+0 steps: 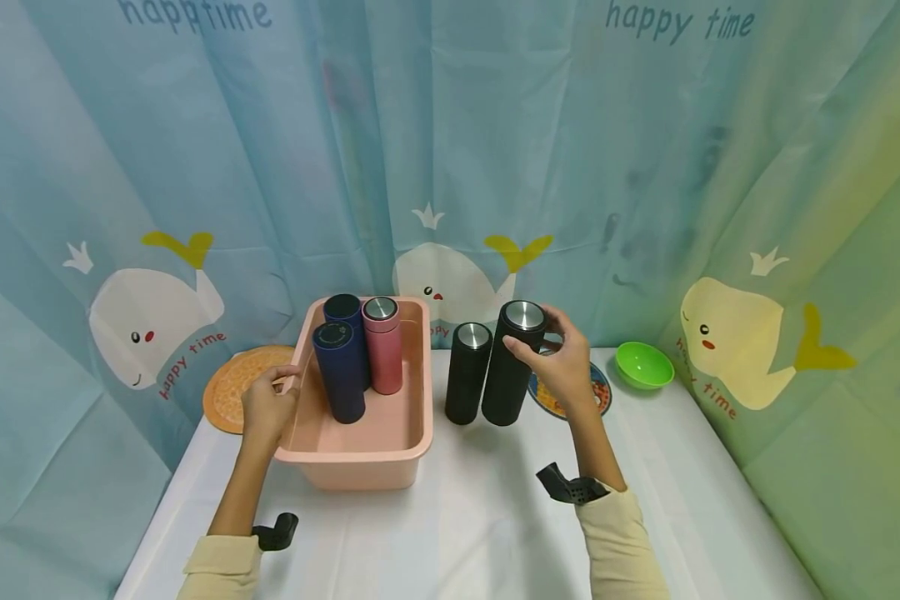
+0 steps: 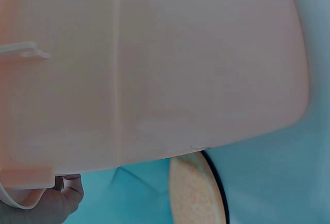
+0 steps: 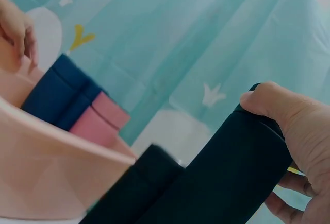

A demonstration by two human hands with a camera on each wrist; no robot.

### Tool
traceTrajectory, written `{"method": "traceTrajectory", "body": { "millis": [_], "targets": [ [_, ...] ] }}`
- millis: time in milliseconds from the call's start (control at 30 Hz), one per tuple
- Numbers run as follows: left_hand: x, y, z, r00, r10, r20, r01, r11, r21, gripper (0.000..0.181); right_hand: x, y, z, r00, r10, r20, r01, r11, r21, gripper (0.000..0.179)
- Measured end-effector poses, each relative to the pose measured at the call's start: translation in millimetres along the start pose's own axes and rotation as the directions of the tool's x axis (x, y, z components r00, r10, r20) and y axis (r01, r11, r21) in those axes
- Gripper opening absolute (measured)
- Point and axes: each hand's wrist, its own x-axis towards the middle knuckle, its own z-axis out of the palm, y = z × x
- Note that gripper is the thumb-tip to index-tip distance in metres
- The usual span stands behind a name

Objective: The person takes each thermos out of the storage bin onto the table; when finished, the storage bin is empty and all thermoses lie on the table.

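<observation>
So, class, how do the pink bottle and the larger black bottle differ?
The pink bottle stands inside the pink tub; the larger black bottle is outside it. No hand holds the pink bottle, while the right hand grips the larger black bottle. Both are cylindrical with silvery tops.

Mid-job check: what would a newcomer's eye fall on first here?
Likely the pink tub, left of centre on the white table, with two dark blue bottles and a pink bottle inside. Right of it, two black bottles draw notice, the taller one in the right hand's grip. Behind hangs a blue curtain with whales.
</observation>
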Motion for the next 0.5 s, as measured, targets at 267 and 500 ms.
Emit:
{"method": "traceTrajectory", "body": {
  "millis": [267,500],
  "targets": [
    [0.2,-0.5,-0.5,1.000,0.012,-0.003,-0.012,1.000,-0.013,0.030,-1.0,26.0,2.0,0.994,0.110,0.001,-0.109,0.990,-0.089,0.069],
    [0.2,-1.7,-0.8,1.000,0.016,-0.006,-0.016,1.000,-0.014,0.031,0.5,47.7,10.7,0.989,0.146,0.017,-0.144,0.985,-0.099,0.073]
  ]
}}
